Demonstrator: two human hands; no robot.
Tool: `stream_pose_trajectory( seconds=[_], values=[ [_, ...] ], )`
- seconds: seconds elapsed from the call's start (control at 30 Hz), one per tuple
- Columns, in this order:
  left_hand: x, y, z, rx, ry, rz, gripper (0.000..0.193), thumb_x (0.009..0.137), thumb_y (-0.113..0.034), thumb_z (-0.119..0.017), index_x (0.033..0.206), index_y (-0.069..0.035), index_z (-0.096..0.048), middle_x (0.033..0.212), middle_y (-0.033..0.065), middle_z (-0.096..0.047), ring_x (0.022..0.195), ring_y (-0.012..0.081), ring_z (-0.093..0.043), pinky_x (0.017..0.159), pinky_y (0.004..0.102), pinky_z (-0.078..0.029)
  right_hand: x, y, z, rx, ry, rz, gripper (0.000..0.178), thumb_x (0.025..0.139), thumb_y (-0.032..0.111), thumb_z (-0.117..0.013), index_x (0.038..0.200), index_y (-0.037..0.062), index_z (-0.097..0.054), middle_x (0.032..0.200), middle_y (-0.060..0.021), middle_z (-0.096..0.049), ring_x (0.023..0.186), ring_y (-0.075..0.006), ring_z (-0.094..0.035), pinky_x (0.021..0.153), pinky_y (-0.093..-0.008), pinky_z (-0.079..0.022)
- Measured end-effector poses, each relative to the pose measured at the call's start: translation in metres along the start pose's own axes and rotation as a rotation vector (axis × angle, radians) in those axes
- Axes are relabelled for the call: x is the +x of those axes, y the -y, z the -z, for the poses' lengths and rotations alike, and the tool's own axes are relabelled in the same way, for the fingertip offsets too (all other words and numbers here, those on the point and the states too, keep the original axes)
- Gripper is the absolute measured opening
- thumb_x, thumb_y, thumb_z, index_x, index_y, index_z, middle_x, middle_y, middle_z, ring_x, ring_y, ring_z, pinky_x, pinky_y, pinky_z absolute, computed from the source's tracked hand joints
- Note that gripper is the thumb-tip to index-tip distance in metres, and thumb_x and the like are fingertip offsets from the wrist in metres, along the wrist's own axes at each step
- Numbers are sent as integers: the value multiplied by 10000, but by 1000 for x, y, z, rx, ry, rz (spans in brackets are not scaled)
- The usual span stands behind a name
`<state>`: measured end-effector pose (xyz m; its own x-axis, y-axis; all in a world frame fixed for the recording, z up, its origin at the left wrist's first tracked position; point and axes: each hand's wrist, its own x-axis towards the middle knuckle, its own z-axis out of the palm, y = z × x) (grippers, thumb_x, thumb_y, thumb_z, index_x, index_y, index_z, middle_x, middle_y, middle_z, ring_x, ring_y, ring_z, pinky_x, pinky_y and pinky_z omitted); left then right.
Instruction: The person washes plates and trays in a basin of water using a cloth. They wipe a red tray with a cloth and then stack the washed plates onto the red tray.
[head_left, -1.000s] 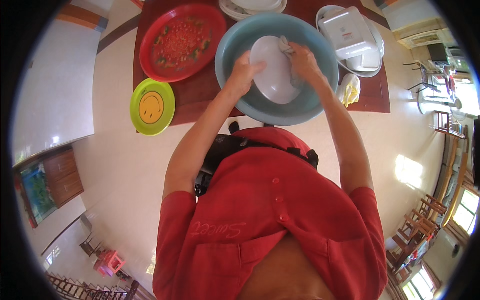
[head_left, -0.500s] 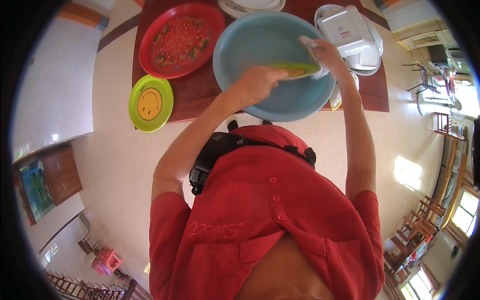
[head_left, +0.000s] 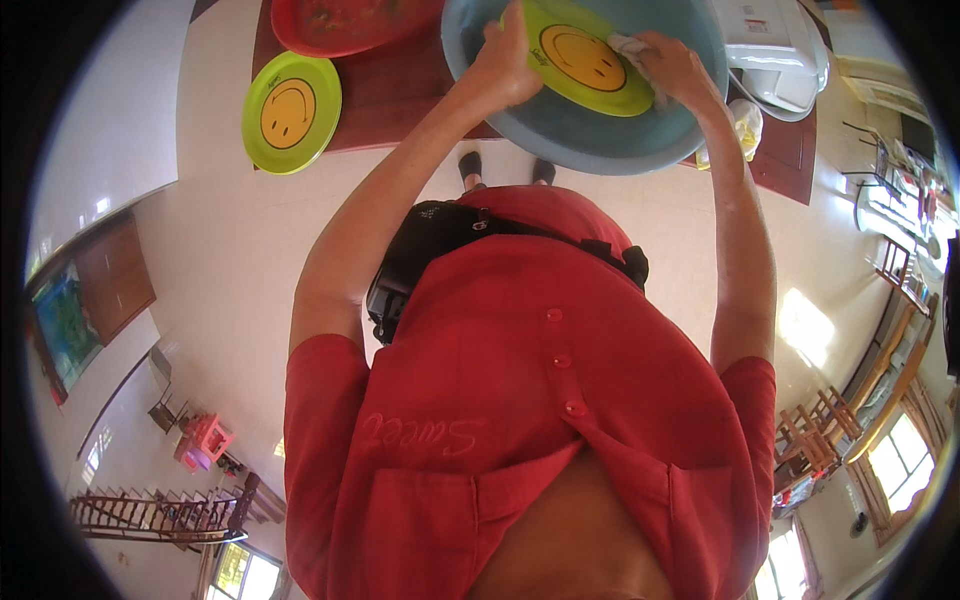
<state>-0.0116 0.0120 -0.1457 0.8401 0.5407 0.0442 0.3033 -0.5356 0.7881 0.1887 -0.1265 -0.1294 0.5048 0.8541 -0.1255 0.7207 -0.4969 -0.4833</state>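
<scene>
A lime-green plate with a smiling face (head_left: 291, 111) lay flat on the dark red mat (head_left: 390, 95), set well apart from the washing, and beside it a red basin (head_left: 350, 22) showed only its near rim at the top edge; I could not tell its contents. I saw the left hand (head_left: 503, 62) closed on the edge of a second smiley plate (head_left: 585, 58), tilting it inside the blue basin (head_left: 590, 125), seemingly to steady it for wiping. The right hand (head_left: 678, 66) had its fingers (head_left: 650, 50) curled round a pale cloth (head_left: 630, 46) pressed on the plate's face. Any water in the basin was hidden. Right of it, white containers (head_left: 775, 45) sat stacked, a yellowish bag (head_left: 742, 125) just below them.
</scene>
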Motion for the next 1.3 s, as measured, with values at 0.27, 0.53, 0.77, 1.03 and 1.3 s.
stream_pose_trajectory(
  seconds=[0.27, 0.53, 0.77, 1.03, 1.3],
  values=[
    [11, -3, 7, -932, 18, 759, 687, 800, -103, -549, 1374, 8, -189, 1152, 200, -518, 930, 226, -580, 790, 350, -486, 10, 7, -20, -82, 68, -91, 323, 814, 231, -483, 1101, 146, -605, 1007, -172, -623, 947, -349, -587, 831, -395, -461],
    [28, -4, -19, -1335, -33, 842, 356, 925, -303, -426, 1132, -26, -513, 1016, 136, -607, 890, 241, -607, 659, 347, -536, 37, -11, -70, -66, -457, 12, 252, 863, 271, -504, 923, 58, -626, 902, -172, -619, 844, -352, -547, 792, -481, -420],
    [29, -25, 4, -1413, 51, 879, 492, 952, -325, -392, 1327, -23, -291, 1360, 187, -343, 1244, 385, -345, 995, 536, -296, 53, 24, -86, -15, -491, 284, 340, 810, 176, -512, 1112, 27, -554, 1098, -205, -551, 987, -408, -504, 891, -459, -383],
    [31, 3, -10, -1446, -99, 836, 432, 985, -323, -244, 1277, -30, -367, 1337, 146, -384, 1185, 311, -432, 957, 529, -375, 12, 80, -67, 140, -279, 525, 279, 794, 171, -533, 1006, -2, -586, 1087, -185, -576, 981, -382, -532, 865, -420, -419],
    [34, 13, -13, -1391, -79, 975, 396, 965, -296, -296, 1215, -8, -405, 1195, 177, -485, 1054, 334, -523, 839, 573, -438, -49, 45, -31, -27, 80, 235, 254, 818, 166, -539, 1045, 80, -616, 1149, -116, -545, 1041, -314, -525, 873, -399, -426]
  ],
)
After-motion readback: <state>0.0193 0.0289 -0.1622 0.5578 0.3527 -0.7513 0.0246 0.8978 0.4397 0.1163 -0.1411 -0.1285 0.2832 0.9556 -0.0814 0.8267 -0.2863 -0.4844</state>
